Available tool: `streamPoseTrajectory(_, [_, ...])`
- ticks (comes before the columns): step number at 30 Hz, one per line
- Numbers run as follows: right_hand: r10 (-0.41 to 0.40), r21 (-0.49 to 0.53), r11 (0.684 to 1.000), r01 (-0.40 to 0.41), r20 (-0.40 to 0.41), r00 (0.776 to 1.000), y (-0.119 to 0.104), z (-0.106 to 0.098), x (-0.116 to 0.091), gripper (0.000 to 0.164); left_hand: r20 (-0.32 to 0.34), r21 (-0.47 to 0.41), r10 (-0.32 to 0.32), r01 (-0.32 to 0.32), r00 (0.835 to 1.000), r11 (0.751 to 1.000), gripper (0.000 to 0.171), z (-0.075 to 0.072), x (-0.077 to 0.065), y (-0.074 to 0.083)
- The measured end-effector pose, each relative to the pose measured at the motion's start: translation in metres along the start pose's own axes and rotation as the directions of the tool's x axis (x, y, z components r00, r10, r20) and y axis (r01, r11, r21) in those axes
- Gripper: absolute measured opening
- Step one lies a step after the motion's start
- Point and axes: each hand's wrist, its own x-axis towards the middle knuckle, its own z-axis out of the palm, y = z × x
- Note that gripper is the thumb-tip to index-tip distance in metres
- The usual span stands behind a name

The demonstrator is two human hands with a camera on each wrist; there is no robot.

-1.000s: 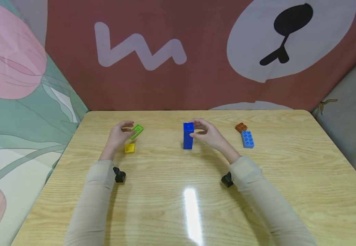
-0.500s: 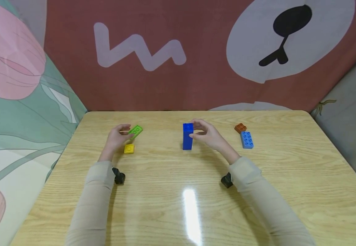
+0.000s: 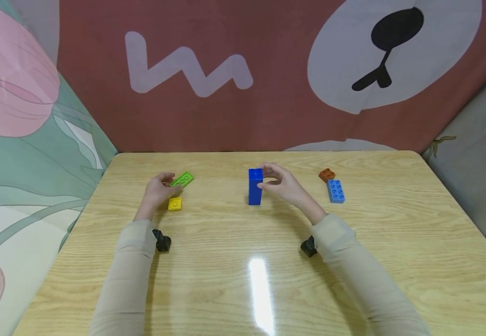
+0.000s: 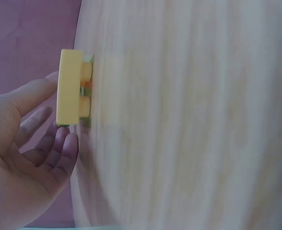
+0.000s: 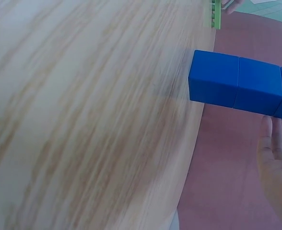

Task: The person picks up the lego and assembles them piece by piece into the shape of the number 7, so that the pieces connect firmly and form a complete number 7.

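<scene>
A tall stack of dark blue building bricks [image 3: 255, 187] stands upright near the table's middle. My right hand [image 3: 282, 183] grips its upper part from the right, thumb in front and fingers behind; the right wrist view shows the stacked blue bricks [image 5: 237, 81] with fingers at their side. To the left, a flat light green brick [image 3: 183, 179] lies with studs up. My left hand [image 3: 157, 190] has its left end between thumb and fingers. Just in front of that thumb sits a flat yellow brick [image 3: 175, 204], which hides most of the green one in the left wrist view.
An orange-brown brick [image 3: 327, 175] and a light blue brick [image 3: 336, 191] lie close together on the right of the wooden table [image 3: 209, 280]. A printed cloth [image 3: 184, 121] rises behind the far edge. Black wrist cameras [image 3: 163, 243] hang by both cuffs.
My left hand has drawn back slightly to the left and toward me, and the green brick has shifted left and turned with it. The right hand keeps its grip on the blue stack.
</scene>
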Motion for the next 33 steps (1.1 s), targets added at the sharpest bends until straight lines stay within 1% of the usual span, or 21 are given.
streamPoseTrajectory(5, [0.009,0.008,1.0,-0.009,-0.002,1.0,0.001,0.0,0.0,0.047,0.014,0.046,0.017,-0.018,1.0,0.999,0.056,0.002,0.002,-0.003])
streamPoseTrajectory(11, [0.014,0.018,1.0,-0.014,-0.002,1.0,0.001,0.0,0.0,0.048,0.045,0.057,0.014,-0.017,0.999,0.998,0.056,0.004,0.003,-0.002])
streamPoseTrajectory(14, [0.01,0.016,1.0,-0.01,0.0,1.0,0.001,0.0,0.0,0.049,0.04,0.059,0.009,-0.012,0.999,0.998,0.056,0.005,0.002,0.0])
streamPoseTrajectory(17, [0.001,0.018,1.0,-0.001,-0.003,1.0,0.002,0.0,0.0,0.051,0.03,0.072,0.021,-0.023,0.999,0.997,0.055,0.006,0.001,0.003])
streamPoseTrajectory(21, [-0.005,0.034,0.999,0.006,-0.014,1.0,0.002,0.002,-0.001,0.05,0.017,0.045,0.049,-0.05,0.999,0.998,0.054,0.006,0.001,0.008])
streamPoseTrajectory(25, [-0.003,0.065,0.998,0.004,-0.028,1.0,0.002,0.004,-0.002,0.049,0.01,-0.017,0.091,-0.091,0.996,0.996,0.053,0.006,-0.002,0.016])
streamPoseTrajectory(27, [-0.002,0.077,0.997,0.005,-0.034,0.999,0.001,0.004,-0.003,0.049,0.008,-0.047,0.11,-0.11,0.994,0.993,0.052,0.007,-0.005,0.022])
streamPoseTrajectory(33, [0.003,0.088,0.996,0.001,-0.041,0.999,-0.002,0.004,-0.005,0.05,0.003,-0.109,0.186,-0.184,0.983,0.977,0.051,0.011,-0.013,0.047])
